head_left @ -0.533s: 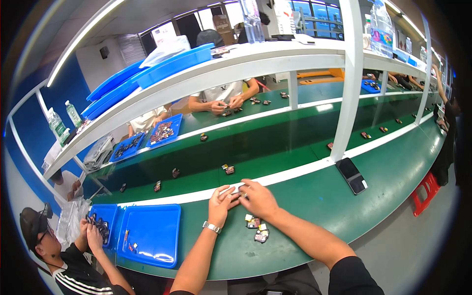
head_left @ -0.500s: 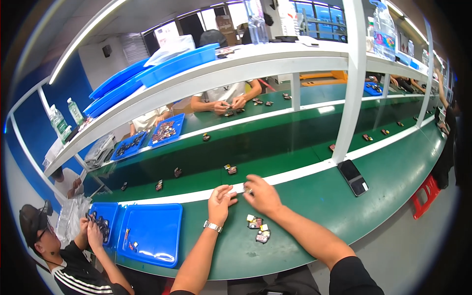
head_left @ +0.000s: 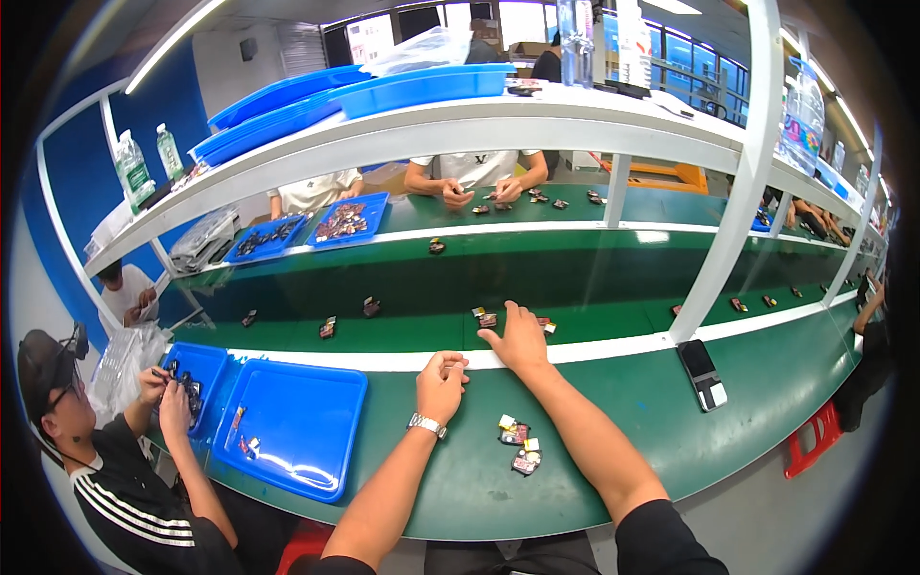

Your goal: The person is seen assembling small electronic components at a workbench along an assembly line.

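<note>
My right hand (head_left: 520,337) reaches over the white rail (head_left: 613,349) onto the green conveyor belt (head_left: 402,283), its thumb apart from its fingers. A small dark part with a yellow-and-white piece (head_left: 486,318) lies left of its fingertips. Another such part (head_left: 546,326) shows just right of the hand. Beside the rail, my left hand (head_left: 443,386) has loosely curled fingers, with nothing visible in them; a metal-banded watch (head_left: 427,425) is on its wrist. Two similar parts, an upper one (head_left: 514,429) and a lower one (head_left: 525,460), lie on the green bench between my forearms.
A blue tray (head_left: 305,431) with a few small pieces stands at the left, next to a co-worker (head_left: 125,479) handling dark parts. A black phone (head_left: 702,376) lies right. A white shelf post (head_left: 738,182) rises beyond it. Several parts lie along the belt.
My right hand has moved forward from the rail's near side onto the belt. A part now shows beside it there. My left hand's fingers have curled in. The view has shifted slightly.
</note>
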Demonstrator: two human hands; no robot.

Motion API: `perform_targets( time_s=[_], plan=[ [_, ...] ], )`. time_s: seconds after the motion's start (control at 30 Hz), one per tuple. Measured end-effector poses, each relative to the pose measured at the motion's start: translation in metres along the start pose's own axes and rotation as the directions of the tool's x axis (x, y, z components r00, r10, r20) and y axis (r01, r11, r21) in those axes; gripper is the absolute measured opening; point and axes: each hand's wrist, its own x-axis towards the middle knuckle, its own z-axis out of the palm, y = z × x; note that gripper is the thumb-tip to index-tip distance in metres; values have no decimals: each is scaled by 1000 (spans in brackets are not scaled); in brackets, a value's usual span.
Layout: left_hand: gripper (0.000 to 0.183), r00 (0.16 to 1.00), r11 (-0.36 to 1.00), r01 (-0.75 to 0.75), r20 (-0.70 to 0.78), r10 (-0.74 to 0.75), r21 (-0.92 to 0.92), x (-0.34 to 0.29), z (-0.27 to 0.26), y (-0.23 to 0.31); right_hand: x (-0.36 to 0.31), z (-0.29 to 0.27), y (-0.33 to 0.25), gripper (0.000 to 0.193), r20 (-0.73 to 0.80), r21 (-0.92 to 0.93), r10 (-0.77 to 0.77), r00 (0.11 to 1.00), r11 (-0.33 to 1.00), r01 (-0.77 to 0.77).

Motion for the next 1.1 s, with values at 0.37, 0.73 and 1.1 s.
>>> perform_targets(
  time_s=[0.37,0.73,1.1],
  plan=[
    [11,999,997,-34,-16,33,-64,5,-2,-2,-11,-14,13,57,184,425,-98,978,905,11],
    [35,706,910,373,691,-152,-180,-3,-8,11,-84,-99,-1,67,247,466,-420,873,842,273],
    [35,807,861,391,571,-151,-325,-14,-3,19,-90,-80,7,40,148,341,-389,909,883,322]
  ],
)
